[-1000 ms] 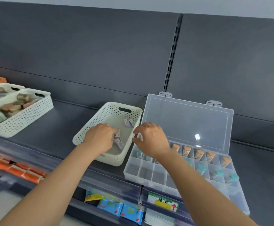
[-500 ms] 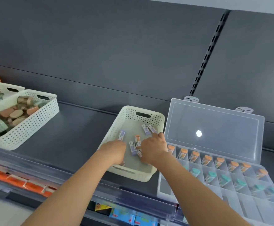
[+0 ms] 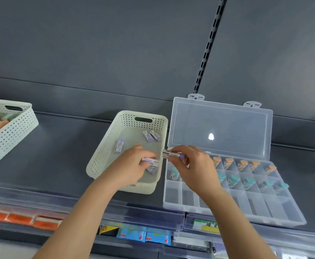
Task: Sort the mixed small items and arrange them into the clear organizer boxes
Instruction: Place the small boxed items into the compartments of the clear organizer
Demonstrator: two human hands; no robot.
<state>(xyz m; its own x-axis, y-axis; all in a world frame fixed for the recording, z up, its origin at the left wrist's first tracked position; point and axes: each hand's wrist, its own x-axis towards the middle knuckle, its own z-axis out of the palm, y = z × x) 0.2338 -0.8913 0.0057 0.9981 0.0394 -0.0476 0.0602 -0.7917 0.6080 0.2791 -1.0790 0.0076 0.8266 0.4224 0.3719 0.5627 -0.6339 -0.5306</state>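
My left hand (image 3: 132,166) curls its fingers round a purple-labelled packet (image 3: 151,161) inside the white perforated basket (image 3: 102,154). My right hand (image 3: 196,165) pinches a second packet (image 3: 171,153) over the basket's 3 o'clock rim, at the edge of the clear organizer box (image 3: 265,214).

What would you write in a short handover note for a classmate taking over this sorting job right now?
Left hand is in the basket, gripping a purple item. Right hand pinches a labelled purple item at the organizer box's left edge.
Done: back row holds orange items, middle row teal items.
Left: loose purple items in the basket and the two in hand; the front row is empty.
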